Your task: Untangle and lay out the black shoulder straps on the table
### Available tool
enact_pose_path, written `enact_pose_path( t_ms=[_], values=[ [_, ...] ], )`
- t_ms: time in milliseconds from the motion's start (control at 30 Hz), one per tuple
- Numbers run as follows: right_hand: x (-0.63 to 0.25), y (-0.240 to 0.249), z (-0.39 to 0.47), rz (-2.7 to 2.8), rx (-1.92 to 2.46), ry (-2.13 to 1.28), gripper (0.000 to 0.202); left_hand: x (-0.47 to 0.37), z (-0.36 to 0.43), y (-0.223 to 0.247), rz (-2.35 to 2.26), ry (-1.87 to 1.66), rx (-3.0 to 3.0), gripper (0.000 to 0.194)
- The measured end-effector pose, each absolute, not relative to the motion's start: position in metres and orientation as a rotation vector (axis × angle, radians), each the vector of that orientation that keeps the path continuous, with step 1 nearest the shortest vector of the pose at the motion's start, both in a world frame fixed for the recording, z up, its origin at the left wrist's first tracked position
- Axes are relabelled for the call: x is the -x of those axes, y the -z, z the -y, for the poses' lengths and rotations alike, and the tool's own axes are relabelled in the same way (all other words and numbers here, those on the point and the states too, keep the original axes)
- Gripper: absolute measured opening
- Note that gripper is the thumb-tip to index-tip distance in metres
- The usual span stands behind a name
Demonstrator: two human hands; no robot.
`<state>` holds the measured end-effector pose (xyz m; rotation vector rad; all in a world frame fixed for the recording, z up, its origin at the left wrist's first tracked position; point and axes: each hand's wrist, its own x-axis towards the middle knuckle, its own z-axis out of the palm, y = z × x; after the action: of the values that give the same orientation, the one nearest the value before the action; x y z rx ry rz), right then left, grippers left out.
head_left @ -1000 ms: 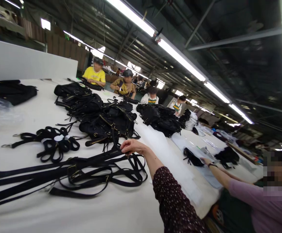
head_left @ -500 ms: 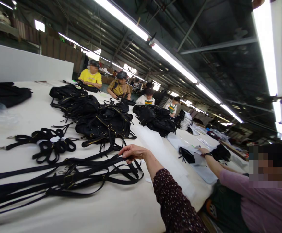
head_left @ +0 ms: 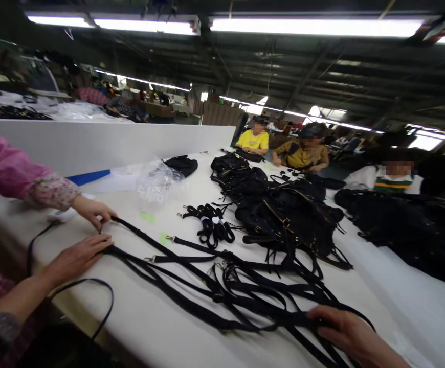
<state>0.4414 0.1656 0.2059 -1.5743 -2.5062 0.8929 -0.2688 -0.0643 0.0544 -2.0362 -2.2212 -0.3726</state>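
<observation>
Several long black straps [head_left: 192,301] with metal hooks and buckles stretch across the white table. At their left end, my left hand [head_left: 74,260] has its fingers pressed together on the straps. Lower right, my right hand [head_left: 347,332] pinches the straps between thumb and fingers; part of it runs out at the frame's bottom edge. Just above my left hand, a co-worker's hand [head_left: 94,210] with a pink sleeve holds the end of another strap. Behind the straps lies a tied bundle of black straps [head_left: 210,225].
Black bags [head_left: 284,209] are heaped behind the straps, with more black bags [head_left: 399,230] at the right. Clear plastic [head_left: 157,184] lies near a low white partition [head_left: 161,140]. White sheeting [head_left: 410,286] covers the right side. Several people sit across the table.
The view has swung left and levelled. My left hand and the pink-sleeved co-worker's hand have come into view at the straps' left end. My right hand stays on the straps.
</observation>
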Motion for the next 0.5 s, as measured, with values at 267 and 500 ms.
enact_pose_path(
  t_ms=[267,500],
  values=[
    [-0.417,-0.208,-0.164,2.661,1.459,-0.361,0.014,0.280,0.070,-0.031,2.101,0.449,2.044,0.040],
    [-0.453,-0.209,-0.113,2.441,1.733,-1.137,0.023,0.278,0.067,-0.026,2.039,0.445,2.090,0.045]
  ],
)
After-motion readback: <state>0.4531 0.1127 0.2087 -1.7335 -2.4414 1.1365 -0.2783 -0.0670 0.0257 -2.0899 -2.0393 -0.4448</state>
